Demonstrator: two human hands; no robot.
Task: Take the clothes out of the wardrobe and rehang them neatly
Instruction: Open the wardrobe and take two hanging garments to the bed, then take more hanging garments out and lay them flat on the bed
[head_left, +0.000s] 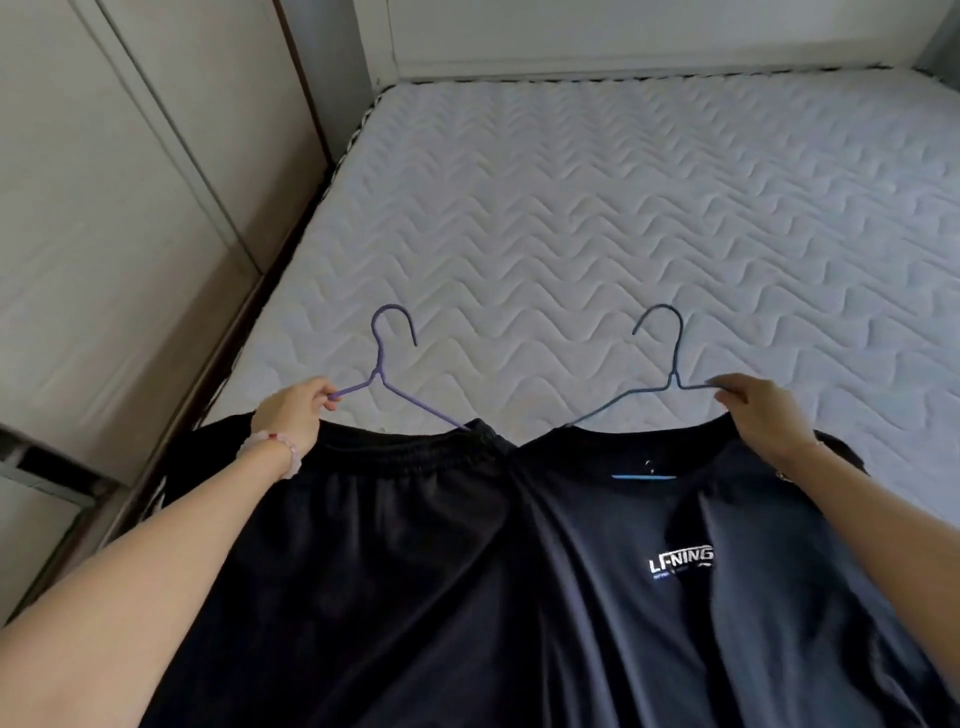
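Two dark garments lie side by side on the near part of the mattress. On the left are black shorts (374, 545) with an elastic waistband, on a purple wire hanger (382, 364). To the right lies a navy T-shirt (701, 597) with white lettering, on a dark blue wire hanger (670, 358). My left hand (293, 415) pinches the left shoulder of the purple hanger. My right hand (763, 415) pinches the right shoulder of the blue hanger. Both hooks point away from me over the mattress.
A white quilted mattress (623, 208) fills the middle and right. Pale wardrobe doors (130, 208) run along the left, separated from the bed by a dark frame edge. A white wall or headboard (623, 36) closes the far side.
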